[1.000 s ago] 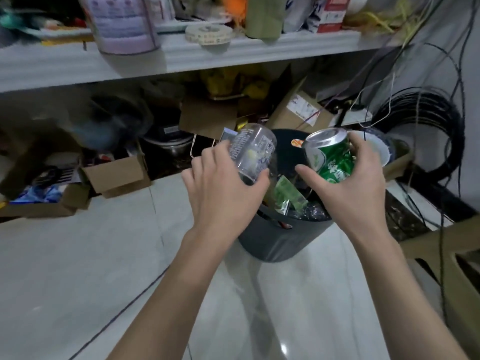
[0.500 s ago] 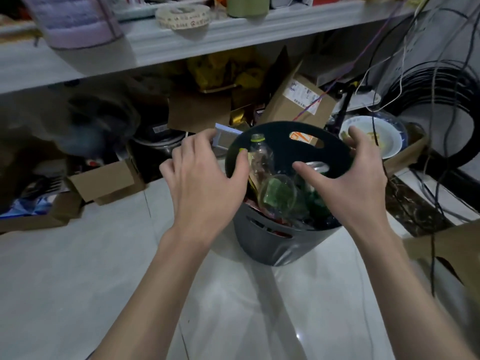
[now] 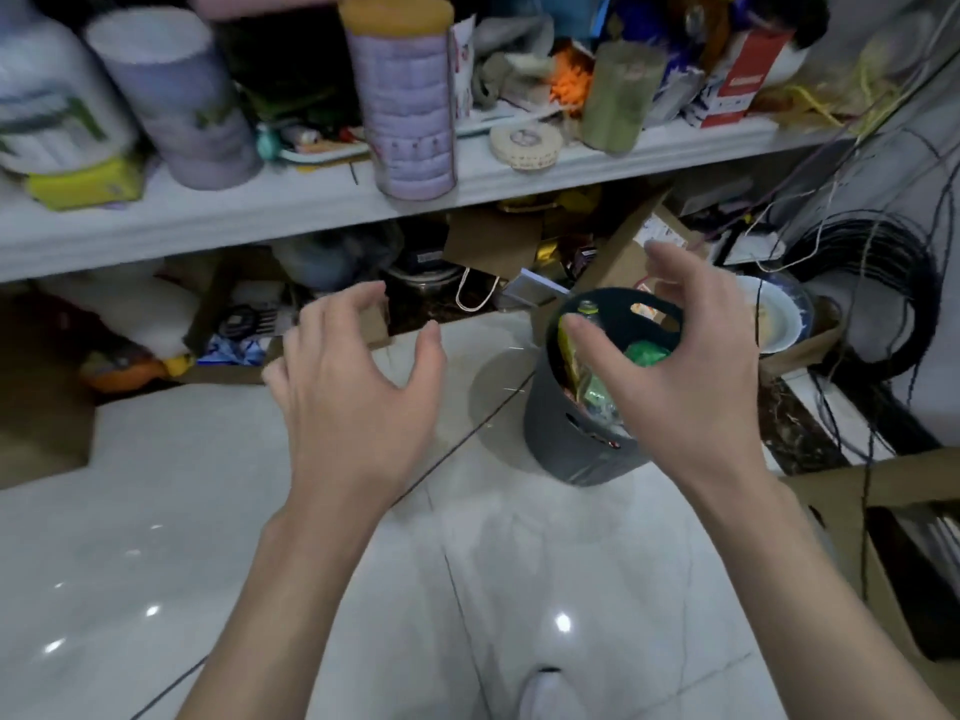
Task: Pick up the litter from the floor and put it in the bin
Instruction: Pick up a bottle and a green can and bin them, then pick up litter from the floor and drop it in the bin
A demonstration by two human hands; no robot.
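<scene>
Both hands are empty: your left hand [image 3: 358, 397] hangs over the floor [image 3: 156, 511], fingers loosely curled, gripping nothing; your right hand [image 3: 680, 392] hovers likewise over the bin [image 3: 563, 446], with litter [image 3: 644, 353] lying inside. Deposit step appears complete; next, locate any pieces remaining on the floor.

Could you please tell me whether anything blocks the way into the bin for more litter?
Nothing visible does. The bin has no lid and its mouth is open, though the bottle and other litter inside reach near the rim. Both hands are empty: the right hand hovers before the bin, the left hand over the floor.
</scene>
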